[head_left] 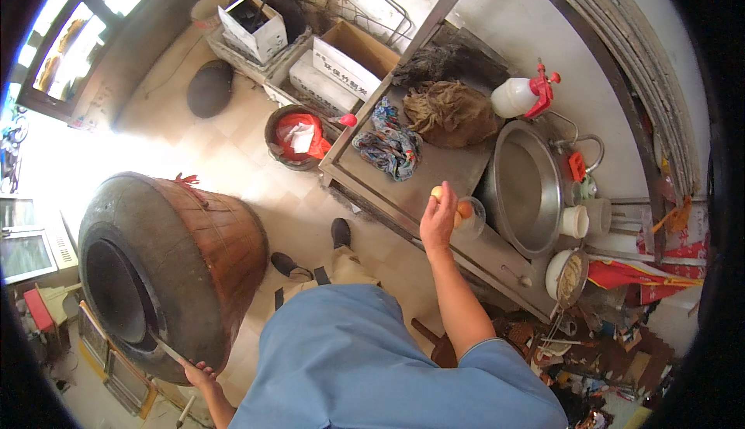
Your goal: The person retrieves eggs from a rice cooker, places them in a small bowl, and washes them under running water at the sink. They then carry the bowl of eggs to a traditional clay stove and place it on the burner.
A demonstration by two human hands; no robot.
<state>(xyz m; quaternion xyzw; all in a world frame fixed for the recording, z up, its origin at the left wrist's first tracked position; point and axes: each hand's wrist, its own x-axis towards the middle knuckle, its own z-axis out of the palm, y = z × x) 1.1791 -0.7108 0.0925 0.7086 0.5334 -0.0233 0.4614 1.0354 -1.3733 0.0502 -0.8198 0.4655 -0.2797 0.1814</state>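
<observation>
My right hand point(439, 219) is raised over the edge of a metal counter point(448, 167), fingers closed around a pale egg point(436, 193). Just beyond it, a clear plastic tub point(478, 219) holds brown eggs point(465, 209), partly hidden by my fingers. My left hand point(201, 373) grips the end of a flat, light-coloured tool point(170, 351), possibly a scraper. Its far end reaches the rim of the dark round mouth point(116, 289) of a large barrel-shaped oven point(215, 225). Red cord or cloth is tied at the oven's side.
A large steel basin point(527, 190) sits beside the tub, near a pressure sprayer point(515, 97). A brown cloth point(448, 114) and a patterned cloth point(393, 143) lie on the counter. A lined bin point(294, 138) stands on the floor; cardboard boxes point(349, 68) are behind it.
</observation>
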